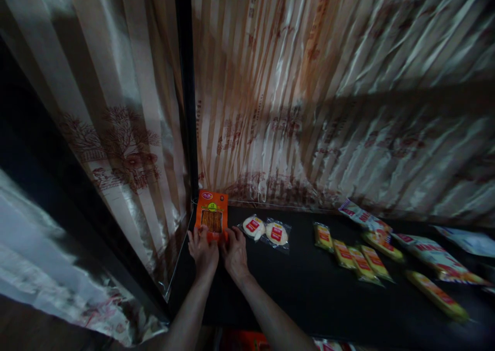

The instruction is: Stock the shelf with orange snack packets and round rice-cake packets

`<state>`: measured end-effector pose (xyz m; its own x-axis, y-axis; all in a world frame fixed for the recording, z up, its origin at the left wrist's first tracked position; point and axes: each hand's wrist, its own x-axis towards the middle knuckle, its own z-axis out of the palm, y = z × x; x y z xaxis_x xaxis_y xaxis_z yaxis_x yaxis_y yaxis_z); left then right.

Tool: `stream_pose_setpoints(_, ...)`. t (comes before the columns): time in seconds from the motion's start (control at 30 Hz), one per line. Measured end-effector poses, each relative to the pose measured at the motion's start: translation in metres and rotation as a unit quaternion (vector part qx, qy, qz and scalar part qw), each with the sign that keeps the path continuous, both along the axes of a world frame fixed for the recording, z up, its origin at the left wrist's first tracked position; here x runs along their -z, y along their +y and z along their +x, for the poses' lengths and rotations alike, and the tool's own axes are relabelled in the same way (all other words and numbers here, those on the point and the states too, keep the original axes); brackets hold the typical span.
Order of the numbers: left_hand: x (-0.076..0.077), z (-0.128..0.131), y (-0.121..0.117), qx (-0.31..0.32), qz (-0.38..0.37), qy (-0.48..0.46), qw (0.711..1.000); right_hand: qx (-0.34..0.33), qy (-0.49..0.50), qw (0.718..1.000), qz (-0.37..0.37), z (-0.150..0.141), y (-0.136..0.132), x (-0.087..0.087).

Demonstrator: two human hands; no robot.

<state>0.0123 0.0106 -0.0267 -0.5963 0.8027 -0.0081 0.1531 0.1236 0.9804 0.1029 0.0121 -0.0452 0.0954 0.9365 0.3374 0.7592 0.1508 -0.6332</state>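
Observation:
An orange snack packet (212,206) with a clear window showing brown sticks stands at the left end of the black shelf (266,284), leaning back in the corner. My left hand (203,250) grips its lower left part, the fingers bent over the front. At the lower right corner, my right hand (235,253) pinches the same packet. Just right of that hand lie two round white crackers in clear wrappers, one cracker (253,227) beside the other cracker (277,233). The packet's bottom edge is partly hidden by my fingers.
Several yellow wrapped snack bars (359,262) lie scattered to the right. Beyond them are a white and red snack bag (441,258) and a pale bag (467,240). A black post (188,93) and patterned curtains (270,109) enclose the left and back. More packets (245,340) show below the shelf edge.

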Motion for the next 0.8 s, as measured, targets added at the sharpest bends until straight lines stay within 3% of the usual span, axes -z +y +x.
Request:
stream_pose_setpoints(0.1,0.000,0.011,-0.015,0.023,-0.013,0.063,0.998,-0.012,0.009,1.000,-0.025,0.005,-0.011,-0.002)
stream_pose_setpoints(0.27,0.006,0.028,-0.046,0.103,0.027,0.112,0.988,-0.025,0.062,0.997,-0.046,0.017,-0.036,-0.004)
stream_pose_setpoints(0.5,0.010,0.046,-0.079,0.153,0.053,0.096,0.982,-0.036,0.119,0.991,-0.055,0.036,-0.072,-0.007)
stream_pose_setpoints(0.67,0.015,0.052,-0.106,0.239,0.083,0.169,0.953,-0.076,0.140,0.984,-0.074,0.053,-0.099,-0.009)
stream_pose_setpoints(0.8,0.023,0.054,-0.133,0.262,0.104,0.247,0.927,-0.083,0.124,0.986,-0.076,0.062,-0.127,-0.004)
